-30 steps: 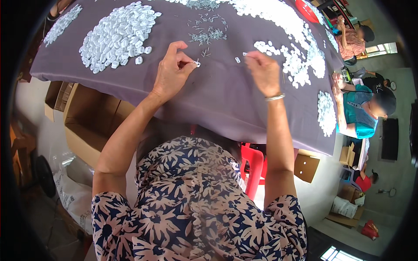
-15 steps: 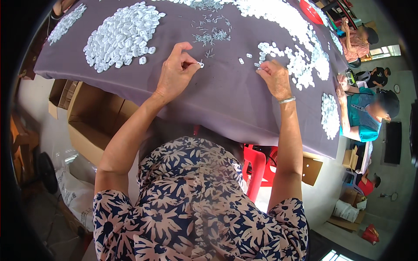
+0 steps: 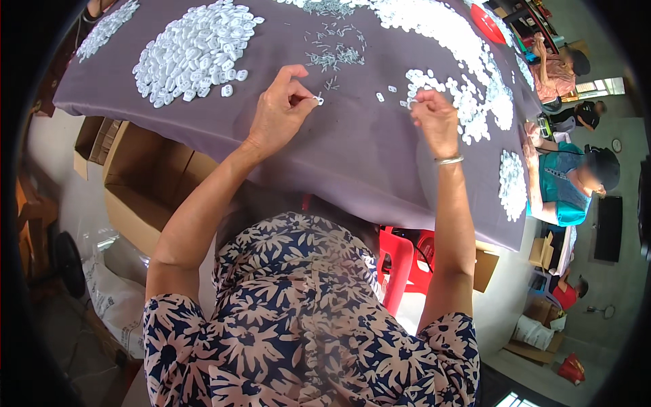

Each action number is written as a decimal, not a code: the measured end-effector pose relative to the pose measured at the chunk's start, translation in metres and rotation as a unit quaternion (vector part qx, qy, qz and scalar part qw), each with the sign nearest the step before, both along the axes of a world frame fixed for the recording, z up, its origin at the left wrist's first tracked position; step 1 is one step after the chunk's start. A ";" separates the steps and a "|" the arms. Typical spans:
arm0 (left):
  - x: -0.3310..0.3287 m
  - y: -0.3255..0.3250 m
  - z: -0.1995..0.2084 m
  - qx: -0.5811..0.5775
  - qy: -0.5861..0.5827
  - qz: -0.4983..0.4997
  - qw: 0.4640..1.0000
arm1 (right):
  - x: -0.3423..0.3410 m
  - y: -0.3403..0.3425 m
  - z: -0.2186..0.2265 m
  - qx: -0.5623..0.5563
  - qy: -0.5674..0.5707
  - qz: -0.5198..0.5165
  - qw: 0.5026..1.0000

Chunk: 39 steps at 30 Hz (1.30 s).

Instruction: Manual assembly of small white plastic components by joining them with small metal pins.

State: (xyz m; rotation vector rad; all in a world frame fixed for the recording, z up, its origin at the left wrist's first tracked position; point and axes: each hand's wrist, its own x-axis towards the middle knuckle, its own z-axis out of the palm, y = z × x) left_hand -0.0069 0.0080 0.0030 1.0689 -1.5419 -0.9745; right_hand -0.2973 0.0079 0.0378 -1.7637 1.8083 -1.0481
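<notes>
My left hand (image 3: 281, 108) is raised over the cloth-covered table, thumb and forefinger pinching a small white plastic piece (image 3: 319, 100). My right hand (image 3: 435, 122), with a bangle at the wrist, is at the near edge of a scatter of white plastic pieces (image 3: 468, 105). Its fingers are curled and slightly blurred, and a white piece shows at the forefinger tip; whether they grip it is unclear. Two loose white pieces (image 3: 380, 97) lie between my hands. Beyond my left fingertips are small grey metal pins (image 3: 336, 57), a few nearer ones lying apart.
A big heap of white pieces (image 3: 193, 54) covers the table's left side; a smaller pile (image 3: 512, 184) is at the right edge. A red bowl (image 3: 487, 26) stands far right. Cardboard boxes (image 3: 146, 180) are below the left edge. A person in teal (image 3: 566, 183) sits at the right.
My right hand has shifted slightly right, and its thumb has dropped away from the white pieces. My left hand keeps its pinch on the small white piece. The view has shifted slightly.
</notes>
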 end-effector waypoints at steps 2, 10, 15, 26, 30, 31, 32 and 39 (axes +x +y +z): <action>-0.001 -0.001 -0.002 0.001 0.001 0.003 1.000 | 0.002 0.004 -0.018 -0.061 -0.025 0.021 0.998; 0.004 -0.001 -0.006 -0.006 -0.017 0.015 1.000 | 0.002 0.019 -0.023 -0.093 0.106 -0.002 0.990; -0.001 0.001 -0.005 0.007 0.028 -0.003 1.000 | 0.032 0.017 -0.005 -0.010 -0.070 -0.013 0.997; 0.002 -0.007 -0.018 -0.040 0.030 -0.033 0.998 | 0.090 0.014 -0.015 -0.114 0.164 0.089 0.976; 0.002 -0.003 -0.014 -0.018 0.042 -0.021 0.999 | 0.081 0.012 -0.011 -0.068 0.231 0.142 0.960; 0.002 -0.002 -0.015 -0.027 0.046 -0.032 0.998 | 0.080 0.011 -0.011 -0.074 0.238 0.129 0.960; 0.003 -0.002 -0.015 -0.023 0.041 -0.027 0.999 | 0.081 0.011 -0.010 -0.085 0.244 0.152 0.954; -0.002 -0.004 -0.014 -0.018 0.049 -0.029 0.998 | 0.088 0.024 -0.018 -0.203 0.333 0.149 0.909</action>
